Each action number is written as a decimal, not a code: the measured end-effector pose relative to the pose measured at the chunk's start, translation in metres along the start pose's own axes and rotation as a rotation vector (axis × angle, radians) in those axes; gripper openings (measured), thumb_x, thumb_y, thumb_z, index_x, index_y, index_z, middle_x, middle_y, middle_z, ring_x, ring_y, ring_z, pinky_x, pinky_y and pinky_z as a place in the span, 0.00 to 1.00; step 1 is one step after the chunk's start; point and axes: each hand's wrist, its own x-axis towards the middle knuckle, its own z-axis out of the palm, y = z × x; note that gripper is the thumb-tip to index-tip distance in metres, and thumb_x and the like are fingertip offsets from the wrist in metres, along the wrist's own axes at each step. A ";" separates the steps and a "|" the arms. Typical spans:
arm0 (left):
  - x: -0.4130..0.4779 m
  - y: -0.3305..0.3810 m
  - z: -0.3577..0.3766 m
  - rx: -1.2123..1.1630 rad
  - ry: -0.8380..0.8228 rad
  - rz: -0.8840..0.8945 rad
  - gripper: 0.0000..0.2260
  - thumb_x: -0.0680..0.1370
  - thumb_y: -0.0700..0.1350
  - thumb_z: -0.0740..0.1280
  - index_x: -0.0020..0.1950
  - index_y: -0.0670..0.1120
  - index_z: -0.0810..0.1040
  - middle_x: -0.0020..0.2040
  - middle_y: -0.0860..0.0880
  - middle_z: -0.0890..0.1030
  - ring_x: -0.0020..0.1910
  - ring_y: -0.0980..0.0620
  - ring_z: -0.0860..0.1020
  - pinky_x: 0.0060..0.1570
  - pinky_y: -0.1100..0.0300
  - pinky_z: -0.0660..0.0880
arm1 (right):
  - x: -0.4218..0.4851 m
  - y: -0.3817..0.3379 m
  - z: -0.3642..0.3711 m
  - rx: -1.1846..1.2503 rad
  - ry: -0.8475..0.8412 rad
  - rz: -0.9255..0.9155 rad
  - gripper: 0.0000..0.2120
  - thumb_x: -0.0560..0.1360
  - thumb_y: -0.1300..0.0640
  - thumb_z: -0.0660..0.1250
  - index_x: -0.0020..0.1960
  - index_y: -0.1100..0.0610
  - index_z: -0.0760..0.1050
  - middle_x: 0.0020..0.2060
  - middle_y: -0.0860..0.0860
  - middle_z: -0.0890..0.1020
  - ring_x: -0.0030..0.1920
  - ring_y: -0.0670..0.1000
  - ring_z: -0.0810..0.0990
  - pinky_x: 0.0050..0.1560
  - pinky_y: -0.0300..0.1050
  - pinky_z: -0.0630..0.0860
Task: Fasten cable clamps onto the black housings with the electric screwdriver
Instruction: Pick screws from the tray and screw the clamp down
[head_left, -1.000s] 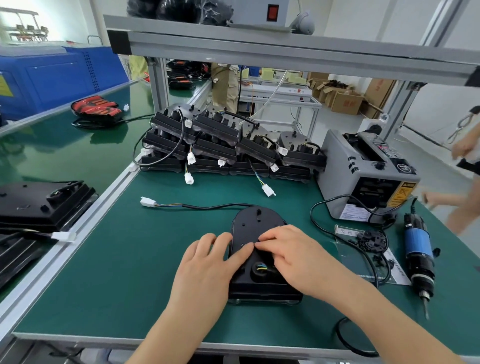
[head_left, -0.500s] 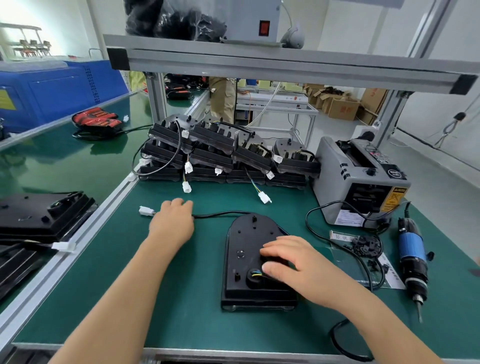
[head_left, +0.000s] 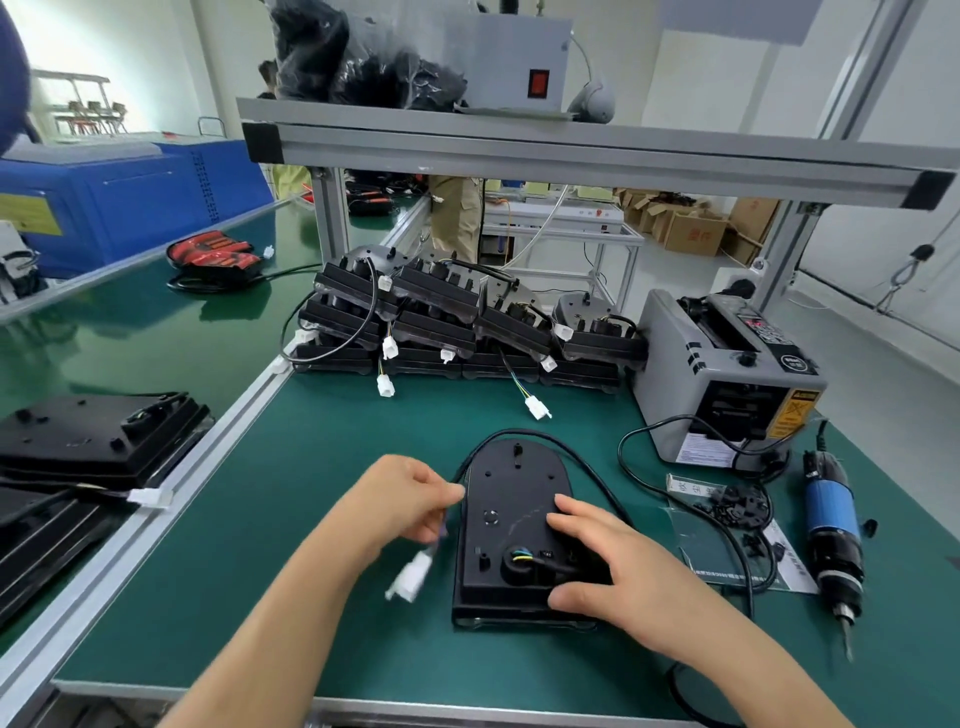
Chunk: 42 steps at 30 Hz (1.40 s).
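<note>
A black housing (head_left: 511, 519) lies flat on the green mat in front of me. Its black cable (head_left: 582, 462) loops round the far end, and my left hand (head_left: 402, 501) holds that cable beside the housing's left edge, with the white connector (head_left: 413, 574) dangling below my fingers. My right hand (head_left: 610, 564) rests on the housing's right side, fingers spread and thumb near the front corner. The blue electric screwdriver (head_left: 831, 535) lies on the mat at the right, tip toward me. Small black cable clamps (head_left: 737, 506) sit on a clear bag between housing and screwdriver.
Several stacked black housings (head_left: 457, 322) with white plugs stand at the back of the table. A grey tape dispenser (head_left: 727, 379) sits at the back right, its cord curling over the mat. More black housings (head_left: 93, 436) lie on the left bench. An aluminium shelf (head_left: 571, 150) runs overhead.
My left hand has pulled the cable and its white connector from the far left of the mat back to the housing's left side. My right hand stays on the housing.
</note>
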 end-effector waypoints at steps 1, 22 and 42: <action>-0.007 -0.002 0.005 -0.102 -0.005 -0.005 0.07 0.76 0.40 0.69 0.40 0.40 0.80 0.29 0.46 0.79 0.26 0.54 0.76 0.28 0.64 0.75 | 0.000 0.000 0.001 -0.004 0.007 -0.006 0.35 0.70 0.41 0.70 0.73 0.38 0.59 0.63 0.17 0.48 0.65 0.26 0.55 0.62 0.30 0.58; -0.068 -0.011 0.040 -0.551 -0.158 -0.127 0.10 0.77 0.41 0.63 0.57 0.41 0.77 0.44 0.44 0.83 0.40 0.48 0.80 0.45 0.51 0.81 | 0.012 0.000 -0.001 -0.060 0.039 -0.139 0.23 0.77 0.41 0.61 0.68 0.31 0.56 0.65 0.21 0.51 0.64 0.20 0.49 0.65 0.28 0.54; -0.024 -0.016 -0.056 -1.310 0.656 0.209 0.16 0.76 0.37 0.67 0.63 0.45 0.71 0.48 0.45 0.81 0.42 0.49 0.80 0.47 0.50 0.79 | 0.080 -0.054 0.010 -0.115 0.172 -0.330 0.32 0.77 0.47 0.65 0.68 0.34 0.46 0.69 0.28 0.43 0.73 0.33 0.40 0.67 0.27 0.47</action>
